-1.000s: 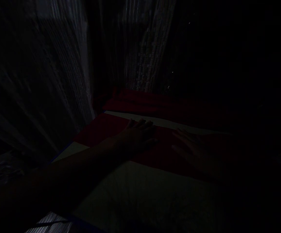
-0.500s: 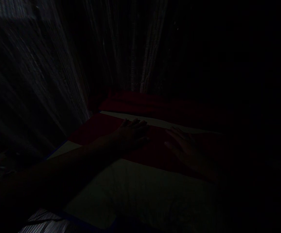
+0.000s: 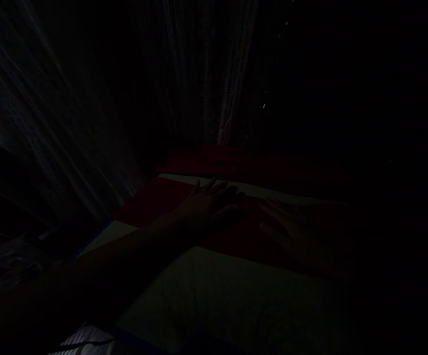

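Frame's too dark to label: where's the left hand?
Head view, centre: left hand lies flat on the red cloth, near its far edge, right hand beside it.

- L hand point(image 3: 212, 204): bare, long slim fingers point(image 3: 207, 186), tips & knuckle line catch a bit of light, the rest in deep shadow
- L forearm point(image 3: 125, 256): bare along all of its visible length, wrist to btm-left edge of view; lean, straight outline; whether a sleeve sits higher up is too dark to tell
- R hand point(image 3: 288, 224): bare as far as can be seen, only a faint outline of fingers & back of hand
- R arm: lost in the dark, can't tell what's worn
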Demonstrator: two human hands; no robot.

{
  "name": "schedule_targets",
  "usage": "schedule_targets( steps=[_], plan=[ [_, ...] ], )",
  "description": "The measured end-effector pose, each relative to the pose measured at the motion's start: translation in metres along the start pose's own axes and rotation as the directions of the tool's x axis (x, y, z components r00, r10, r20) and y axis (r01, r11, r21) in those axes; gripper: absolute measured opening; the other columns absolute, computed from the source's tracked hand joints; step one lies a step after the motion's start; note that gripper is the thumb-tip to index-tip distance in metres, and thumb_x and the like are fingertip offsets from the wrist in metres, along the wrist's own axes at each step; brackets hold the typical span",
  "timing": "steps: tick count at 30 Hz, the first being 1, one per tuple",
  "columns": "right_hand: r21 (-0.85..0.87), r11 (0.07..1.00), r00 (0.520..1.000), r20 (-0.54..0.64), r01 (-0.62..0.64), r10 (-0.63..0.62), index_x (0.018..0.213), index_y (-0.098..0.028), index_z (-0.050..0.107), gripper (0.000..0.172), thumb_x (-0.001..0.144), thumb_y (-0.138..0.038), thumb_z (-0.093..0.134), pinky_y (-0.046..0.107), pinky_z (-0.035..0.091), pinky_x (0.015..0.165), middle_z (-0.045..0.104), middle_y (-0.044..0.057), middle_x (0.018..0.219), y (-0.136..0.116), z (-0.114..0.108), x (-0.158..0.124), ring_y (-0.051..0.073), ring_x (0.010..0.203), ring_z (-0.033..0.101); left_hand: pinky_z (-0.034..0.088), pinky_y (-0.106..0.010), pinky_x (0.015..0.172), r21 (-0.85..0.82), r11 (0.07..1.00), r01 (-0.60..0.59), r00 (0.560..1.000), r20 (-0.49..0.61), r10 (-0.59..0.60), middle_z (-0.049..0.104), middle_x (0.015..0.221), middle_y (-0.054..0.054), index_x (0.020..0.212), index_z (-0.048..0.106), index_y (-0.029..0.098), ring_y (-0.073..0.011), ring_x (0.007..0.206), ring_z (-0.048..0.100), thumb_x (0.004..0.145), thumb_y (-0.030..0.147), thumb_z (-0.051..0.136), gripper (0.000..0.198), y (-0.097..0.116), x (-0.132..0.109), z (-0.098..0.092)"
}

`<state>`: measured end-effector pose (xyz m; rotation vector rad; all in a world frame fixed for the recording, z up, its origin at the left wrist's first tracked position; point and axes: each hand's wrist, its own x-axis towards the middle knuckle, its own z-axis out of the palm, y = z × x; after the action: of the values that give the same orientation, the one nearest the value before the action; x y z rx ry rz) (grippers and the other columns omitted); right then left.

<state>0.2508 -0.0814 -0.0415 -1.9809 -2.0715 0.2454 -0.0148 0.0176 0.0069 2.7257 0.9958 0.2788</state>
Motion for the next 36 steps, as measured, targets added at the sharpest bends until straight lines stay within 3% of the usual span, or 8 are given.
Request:
schedule_targets(
  steps=[10,14,17,22,27,31,36],
  plan=[
    [0.029,0.999,0.998,-0.045,0.038,-0.037,0.160,-0.033,0.042,0.078,0.098,-0.078,0.027,0.055,0.009,0.132,0.029,-0.007,0.167,0.0071,0.0020,-0.0007,0.020,0.158,0.022,0.009,-0.068,0.127,-0.019,1.000,0.023,1.000,0.008,-0.023,0.026,0.173,0.000,0.161,0.038,0.036,-0.0350,0.163,0.009,0.106,0.062,0.031,0.061,-0.0015,0.0005,-0.0042],
    [0.016,0.999,0.982,-0.183,0.051,-0.047,0.157,-0.032,0.046,0.078,0.097,-0.079,0.029,0.053,0.025,0.129,0.026,-0.007,0.168,0.0055,-0.0013,-0.0017,0.022,0.157,0.026,0.007,-0.068,0.127,-0.025,1.000,0.016,0.999,-0.036,-0.017,0.024,0.173,0.000,0.162,0.036,0.036,-0.0339,0.163,0.008,0.105,0.065,0.029,0.064,-0.0014,-0.0001,-0.0038],
    [-0.051,0.997,0.964,-0.257,0.058,-0.069,0.158,-0.030,0.046,0.077,0.099,-0.077,0.026,0.056,0.026,0.128,0.024,-0.006,0.169,0.0035,-0.0012,-0.0024,0.023,0.158,0.024,0.006,-0.066,0.128,-0.012,1.000,0.012,0.999,-0.035,-0.013,0.018,0.175,0.000,0.164,0.032,0.035,-0.0326,0.164,0.005,0.105,0.064,0.031,0.066,0.0026,-0.0010,-0.0046],
    [-0.093,0.995,0.995,-0.091,0.031,-0.040,0.160,-0.031,0.042,0.078,0.099,-0.076,0.022,0.062,0.014,0.129,0.027,-0.006,0.168,0.0019,0.0014,-0.0023,0.023,0.159,0.022,0.004,-0.069,0.127,0.010,1.000,0.019,0.998,0.058,-0.020,0.022,0.174,-0.001,0.161,0.039,0.035,-0.0362,0.163,0.009,0.103,0.071,0.030,0.069,0.0065,-0.0012,-0.0041],
    [-0.070,0.998,0.988,-0.152,0.000,-0.010,0.159,-0.030,0.044,0.080,0.097,-0.076,0.023,0.057,0.019,0.130,0.028,-0.006,0.167,0.0023,-0.0006,-0.0005,0.022,0.157,0.026,0.006,-0.070,0.126,0.014,1.000,-0.013,1.000,0.024,0.013,0.021,0.174,0.002,0.162,0.036,0.039,-0.0338,0.164,0.008,0.105,0.068,0.029,0.064,0.0031,0.0003,-0.0015],
    [-0.056,0.998,0.992,-0.119,0.029,-0.036,0.158,-0.029,0.046,0.076,0.099,-0.073,0.024,0.058,0.017,0.130,0.032,-0.004,0.166,0.0046,-0.0004,0.0000,0.023,0.156,0.029,0.005,-0.067,0.128,0.026,1.000,-0.016,0.996,0.088,0.014,0.020,0.174,-0.001,0.162,0.037,0.032,-0.0345,0.163,0.010,0.102,0.073,0.028,0.073,0.0014,0.0007,0.0016],
    [-0.014,0.999,0.971,-0.235,0.036,-0.038,0.154,-0.030,0.050,0.072,0.100,-0.071,0.029,0.057,0.027,0.127,0.036,-0.004,0.164,0.0088,0.0010,0.0017,0.024,0.153,0.034,0.003,-0.066,0.128,0.025,1.000,0.013,0.995,0.097,-0.016,0.016,0.175,0.000,0.164,0.033,0.033,-0.0354,0.163,0.005,0.103,0.072,0.029,0.072,0.0039,-0.0001,0.0011]
  ],
)
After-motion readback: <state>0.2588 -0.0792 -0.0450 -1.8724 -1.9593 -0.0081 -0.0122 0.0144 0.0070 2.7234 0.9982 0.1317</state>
